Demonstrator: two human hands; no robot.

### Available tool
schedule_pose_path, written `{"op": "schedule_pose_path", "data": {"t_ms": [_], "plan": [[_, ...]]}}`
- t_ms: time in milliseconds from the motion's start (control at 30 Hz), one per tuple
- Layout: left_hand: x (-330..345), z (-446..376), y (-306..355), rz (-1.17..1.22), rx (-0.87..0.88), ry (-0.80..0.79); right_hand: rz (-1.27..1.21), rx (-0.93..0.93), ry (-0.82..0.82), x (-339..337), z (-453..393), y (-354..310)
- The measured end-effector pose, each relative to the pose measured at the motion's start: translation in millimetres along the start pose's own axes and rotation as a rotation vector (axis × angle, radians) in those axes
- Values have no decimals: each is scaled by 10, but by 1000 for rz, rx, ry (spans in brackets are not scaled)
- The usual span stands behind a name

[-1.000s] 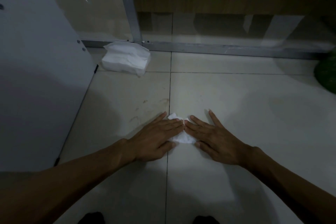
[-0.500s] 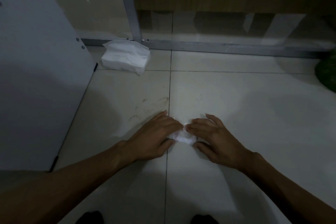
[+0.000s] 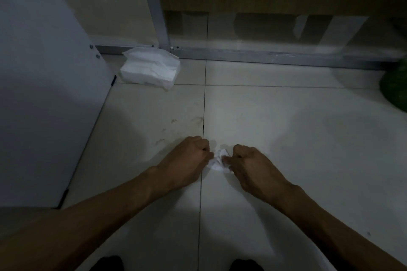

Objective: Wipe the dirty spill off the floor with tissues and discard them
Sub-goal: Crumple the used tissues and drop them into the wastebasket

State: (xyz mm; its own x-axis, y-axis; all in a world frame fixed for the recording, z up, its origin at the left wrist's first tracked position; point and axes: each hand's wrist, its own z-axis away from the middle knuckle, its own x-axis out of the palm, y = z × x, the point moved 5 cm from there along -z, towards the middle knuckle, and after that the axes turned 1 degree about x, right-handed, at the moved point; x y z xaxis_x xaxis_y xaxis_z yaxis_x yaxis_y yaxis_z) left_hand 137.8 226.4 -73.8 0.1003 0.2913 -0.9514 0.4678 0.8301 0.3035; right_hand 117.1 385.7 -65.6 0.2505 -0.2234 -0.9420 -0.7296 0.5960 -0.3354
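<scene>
Curled fingers of the left hand (image 3: 187,160) and right hand (image 3: 253,167) pinch a crumpled tissue (image 3: 218,160) between them on the floor (image 3: 286,138), seemingly touching the tile. Faint brown smears (image 3: 176,125) lie just beyond. A tissue pack (image 3: 149,68) sits well apart.

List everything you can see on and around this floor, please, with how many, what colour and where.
crumpled tissue: one, white, on the floor tiles, bunched between the two hands
tissue pack: one, white, far left on the floor against the metal rail
dirty marks: a few, brownish, on the tile just beyond the left hand
floor tiles: several, pale, with dark grout lines
panel: one, grey-white, standing at left
metal rail: one, silver, along the far edge under glass
green object: one, at the right edge, cut off
shoes: two, dark, bottom edge
left hand: one, fingers curled
right hand: one, fingers curled
</scene>
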Motion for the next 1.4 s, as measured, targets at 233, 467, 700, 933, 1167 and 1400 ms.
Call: {"op": "schedule_pose_path", "data": {"t_ms": [233,467,700,933,1167,1400], "plan": [[106,118,200,-50,-103,35,35,98,135,90,71,-74],[172,179,498,89,-185,142,-80,208,191,156,141,-154],[28,204,487,480,-487,113,-203,172,25,194,307,-181],[115,187,117,942,-761,-74,-286,126,-12,212,292,-67],[147,156,93,1370,-982,-86,-315,124,51,187,234,-21],[96,160,162,1203,-967,-248,-273,41,-46,165,227,-43]]}}
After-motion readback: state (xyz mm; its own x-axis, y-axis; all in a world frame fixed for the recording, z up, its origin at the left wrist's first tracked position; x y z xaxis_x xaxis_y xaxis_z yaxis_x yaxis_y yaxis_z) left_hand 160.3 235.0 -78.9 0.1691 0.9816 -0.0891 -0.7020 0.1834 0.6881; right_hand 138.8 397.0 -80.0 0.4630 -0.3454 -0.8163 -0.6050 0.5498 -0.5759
